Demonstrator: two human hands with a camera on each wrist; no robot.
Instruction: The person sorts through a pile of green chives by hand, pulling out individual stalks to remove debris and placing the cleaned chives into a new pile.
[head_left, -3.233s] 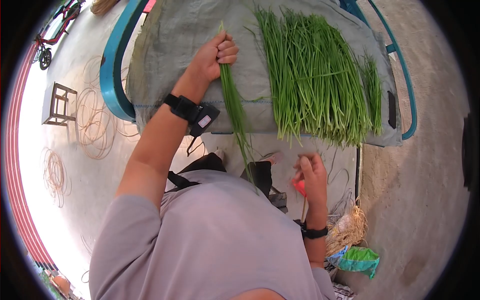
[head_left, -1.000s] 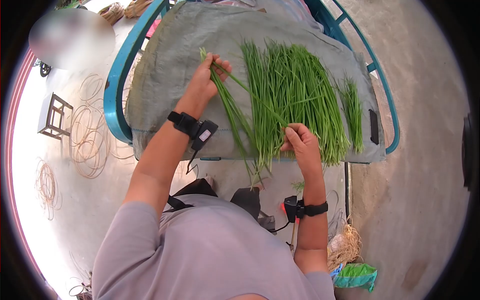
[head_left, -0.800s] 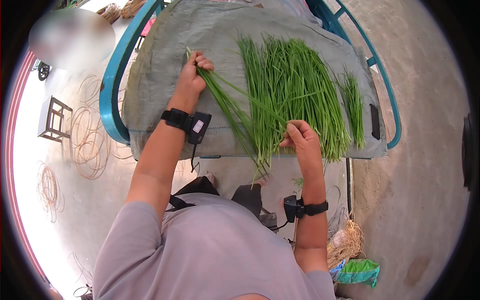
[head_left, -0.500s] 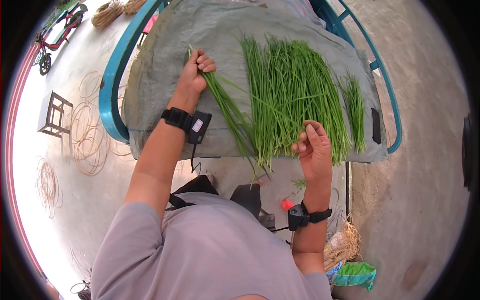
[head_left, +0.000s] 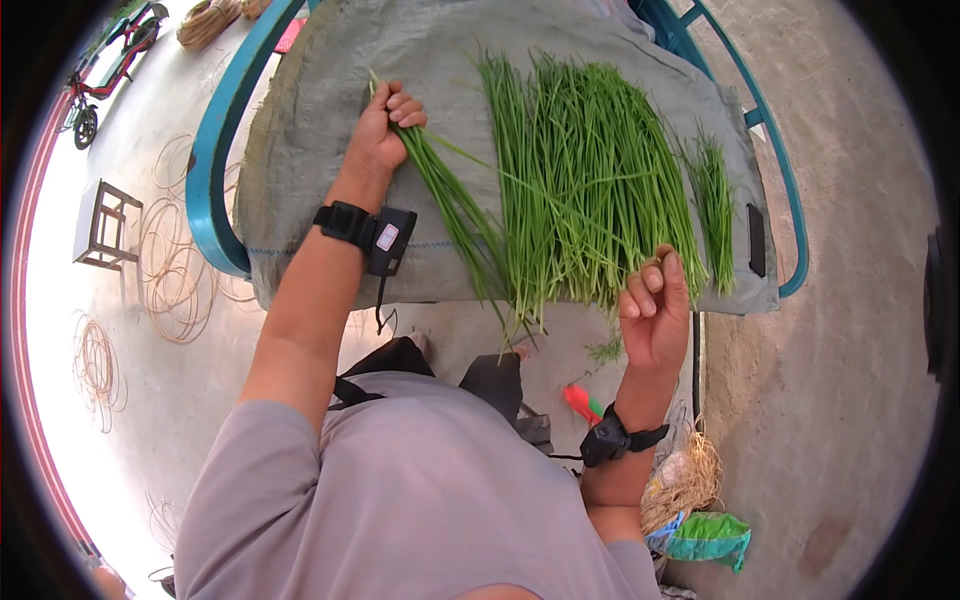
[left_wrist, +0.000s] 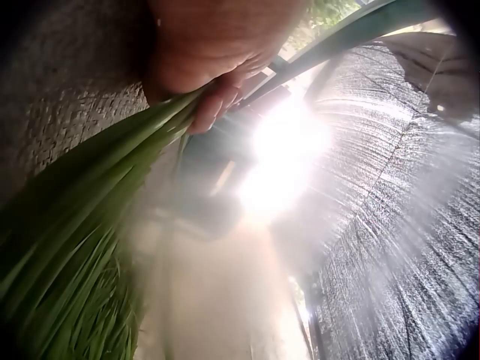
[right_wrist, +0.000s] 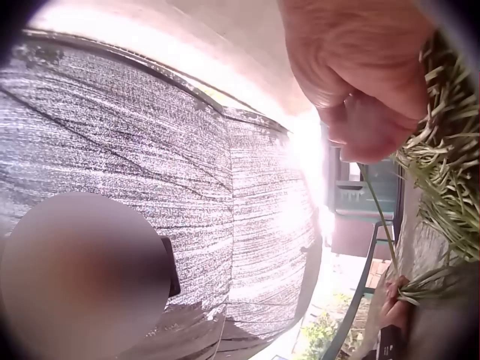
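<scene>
Near the left of the cloth, the left hand [head_left: 383, 128] grips a thin bundle of long green stalks [head_left: 455, 205], whose loose ends trail toward the front edge. In the left wrist view the left hand [left_wrist: 221, 45] curls round the bundle [left_wrist: 90, 195]. The right hand [head_left: 655, 310] is at the front edge of a wide pile of green stalks [head_left: 600, 170], thumb and fingers together. In the right wrist view a thin stalk [right_wrist: 381, 217] runs from the pinching right hand [right_wrist: 360, 82] toward the other hand.
A grey cloth [head_left: 330, 110] covers the surface between blue metal rails [head_left: 212, 180]. At its right lie a small bunch of stalks [head_left: 712, 200] and a dark flat object [head_left: 756, 240]. A stool [head_left: 105, 225] and coiled strands [head_left: 175, 270] are on the left floor.
The right hand has risen from near the body to the pile, then moved right, away from the left hand. Holding its bundle, the left hand has shifted left.
</scene>
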